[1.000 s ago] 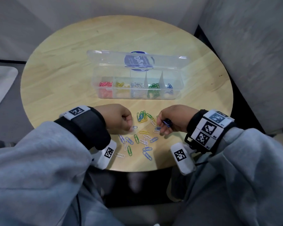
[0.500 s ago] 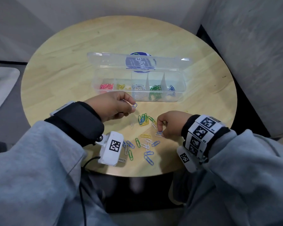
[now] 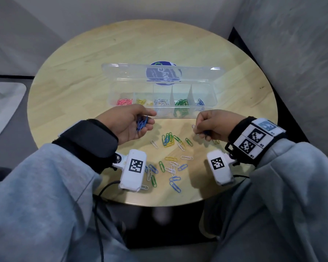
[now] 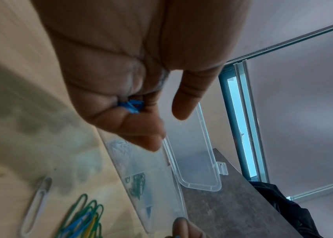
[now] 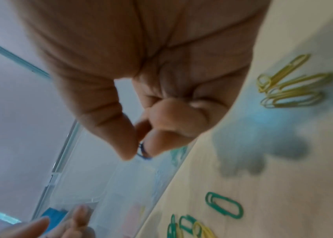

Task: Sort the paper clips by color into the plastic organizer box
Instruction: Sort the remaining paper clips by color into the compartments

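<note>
Blue paper clips [image 3: 142,123] lie bunched in the cupped left hand [image 3: 130,124], fingers curled round them, just in front of the organizer box [image 3: 206,115] on the table [image 3: 74,87]. Right hand [image 3: 214,124] pinches a blue clip [image 5: 143,150] between thumb and fingertip — loose clips [image 3: 170,163] lie scattered near both wrists.

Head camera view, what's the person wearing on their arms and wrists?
Grey sweatshirt sleeves cover both arms. The left wrist has a plain black band; the right wrist's black band carries white square-code tags. A white camera block with a black square code hangs under each wrist, trailing thin black cable.
</note>
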`<state>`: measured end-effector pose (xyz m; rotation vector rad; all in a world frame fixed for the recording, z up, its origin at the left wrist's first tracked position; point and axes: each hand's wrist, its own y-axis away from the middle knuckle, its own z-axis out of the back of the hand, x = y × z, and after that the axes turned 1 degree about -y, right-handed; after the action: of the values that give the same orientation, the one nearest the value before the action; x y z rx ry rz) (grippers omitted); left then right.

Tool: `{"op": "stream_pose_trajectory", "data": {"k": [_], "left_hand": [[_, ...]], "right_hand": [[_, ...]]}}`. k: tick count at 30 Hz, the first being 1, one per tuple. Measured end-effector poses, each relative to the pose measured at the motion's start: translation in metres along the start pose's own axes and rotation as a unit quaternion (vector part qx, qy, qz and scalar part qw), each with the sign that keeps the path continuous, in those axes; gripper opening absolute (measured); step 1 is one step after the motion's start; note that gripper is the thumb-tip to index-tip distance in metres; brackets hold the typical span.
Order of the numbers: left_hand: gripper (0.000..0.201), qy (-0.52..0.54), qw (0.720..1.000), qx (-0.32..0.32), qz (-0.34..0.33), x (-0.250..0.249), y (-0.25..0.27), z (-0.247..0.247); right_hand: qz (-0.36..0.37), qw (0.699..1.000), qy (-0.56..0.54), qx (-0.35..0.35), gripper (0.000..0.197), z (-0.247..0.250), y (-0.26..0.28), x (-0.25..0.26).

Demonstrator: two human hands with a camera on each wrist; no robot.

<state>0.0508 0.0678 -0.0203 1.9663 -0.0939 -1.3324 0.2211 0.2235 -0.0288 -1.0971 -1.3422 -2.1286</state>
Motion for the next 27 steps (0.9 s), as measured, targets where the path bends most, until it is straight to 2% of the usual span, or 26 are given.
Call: {"op": "stream_pose_trajectory", "data": {"k": [4,8,10,13,15,17,20,22,24,27], "left_hand": [[0.019,0.017,1.0,0.0,-0.001,0.001,-0.003,-0.003],[0.027,0.049,0.999,0.017,0.0,-0.001,-0.003,-0.003],[0.035,0.06,0.998,0.024,-0.006,-0.003,-0.002,-0.003],[0.058,0.05,0.998,0.017,-0.028,-0.005,-0.001,-0.007],[0.065,0.042,0.998,0.011,-0.045,-0.006,-0.001,-0.009],[0.065,0.045,0.997,0.002,-0.056,-0.007,-0.001,-0.011],[0.063,0.058,0.996,-0.004,-0.065,-0.01,-0.001,-0.016],[0.062,0.055,0.996,-0.001,-0.071,-0.011,-0.003,-0.023],[0.062,0.051,0.996,0.0,-0.071,-0.012,-0.007,-0.033],[0.062,0.046,0.996,-0.004,-0.075,-0.015,-0.013,-0.047]], "right_hand": [[-0.021,0.988,-0.154,0.016,0.022,-0.001,-0.004,0.001],[-0.022,0.966,-0.259,0.018,0.027,0.0,-0.004,0.004],[-0.022,0.959,-0.281,0.013,0.027,0.0,-0.004,0.006],[-0.018,0.963,-0.266,0.031,0.028,-0.002,-0.002,0.009],[-0.003,0.961,-0.275,0.038,0.026,0.001,0.001,0.015],[0.028,0.952,-0.304,0.015,0.025,0.011,0.003,0.024],[0.071,0.943,-0.317,-0.077,0.022,0.032,0.001,0.036],[0.072,0.941,-0.307,-0.124,0.022,0.037,-0.003,0.039],[0.066,0.938,-0.315,-0.131,0.025,0.035,-0.007,0.04],[0.053,0.935,-0.321,-0.14,0.041,0.035,-0.015,0.034]]}}
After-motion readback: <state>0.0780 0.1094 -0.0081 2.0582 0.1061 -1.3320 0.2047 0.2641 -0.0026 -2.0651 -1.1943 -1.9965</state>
